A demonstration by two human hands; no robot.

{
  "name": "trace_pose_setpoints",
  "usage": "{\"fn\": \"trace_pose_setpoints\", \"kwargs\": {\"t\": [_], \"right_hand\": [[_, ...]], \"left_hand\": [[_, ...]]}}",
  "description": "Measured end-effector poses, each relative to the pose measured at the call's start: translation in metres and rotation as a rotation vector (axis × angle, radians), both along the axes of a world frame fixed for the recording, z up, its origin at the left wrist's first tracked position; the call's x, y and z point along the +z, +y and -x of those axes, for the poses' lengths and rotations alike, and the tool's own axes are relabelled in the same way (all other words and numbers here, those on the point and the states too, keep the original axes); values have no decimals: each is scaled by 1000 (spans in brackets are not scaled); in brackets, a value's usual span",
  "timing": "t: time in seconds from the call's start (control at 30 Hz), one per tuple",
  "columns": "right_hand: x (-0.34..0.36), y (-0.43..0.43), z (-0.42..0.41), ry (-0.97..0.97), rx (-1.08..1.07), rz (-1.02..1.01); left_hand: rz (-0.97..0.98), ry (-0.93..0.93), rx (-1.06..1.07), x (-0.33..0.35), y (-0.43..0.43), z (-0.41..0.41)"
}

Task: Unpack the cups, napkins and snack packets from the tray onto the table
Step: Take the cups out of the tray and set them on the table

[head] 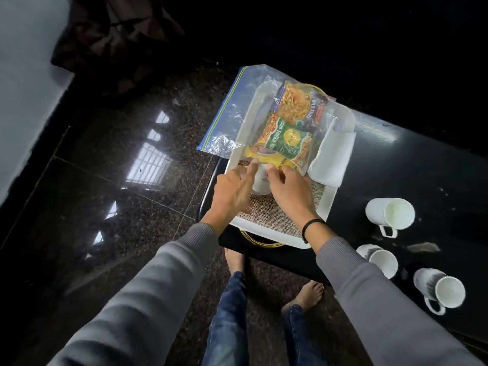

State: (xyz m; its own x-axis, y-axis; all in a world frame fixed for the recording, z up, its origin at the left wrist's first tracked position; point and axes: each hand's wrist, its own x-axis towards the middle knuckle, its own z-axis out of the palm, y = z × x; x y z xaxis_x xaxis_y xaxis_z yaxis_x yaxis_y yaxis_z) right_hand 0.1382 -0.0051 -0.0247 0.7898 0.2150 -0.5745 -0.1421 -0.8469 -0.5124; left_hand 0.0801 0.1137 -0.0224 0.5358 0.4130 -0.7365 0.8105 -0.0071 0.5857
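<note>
A white tray (331,204) with a woven mat sits at the black table's left end. Across it lies a clear zip bag (237,107) holding snack packets (287,140). Folded white napkins (332,159) rest on the tray's right side. A white cup (260,184) lies in the tray under my hands. My left hand (235,192) reaches to the bag's near edge, fingers spread and touching it. My right hand (289,192) pinches the bag's near edge above the cup. Three white mugs (390,215) (380,260) (439,289) stand on the table to the right.
The black table (412,165) stretches to the right behind the mugs. The tray overhangs near the table's left edge, above a dark polished floor (118,180). My bare feet and jeans are below the table's front edge. A dark cloth bundle lies far left.
</note>
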Motion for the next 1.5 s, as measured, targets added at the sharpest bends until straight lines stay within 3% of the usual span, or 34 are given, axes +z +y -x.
{"fn": "trace_pose_setpoints", "kwargs": {"t": [0.5,0.67,0.87,1.1,1.27,1.43,1.5], "right_hand": [[27,-46,18,-65,-200,-139],[47,-103,7,128,-452,-252],[71,-203,-26,442,-676,-561],[72,-334,-56,450,-726,-636],[57,-391,-69,274,-689,-521],[40,-411,-72,-29,-521,-119],[32,-413,-71,-121,-473,-45]], "left_hand": [[370,6,286,12,-32,-2],[475,-65,307,29,-79,-3],[542,-153,223,48,-162,-33],[636,-140,83,50,-276,-79],[625,-69,100,33,-345,-96],[526,-59,77,15,-379,-100],[508,-58,77,9,-386,-100]]}}
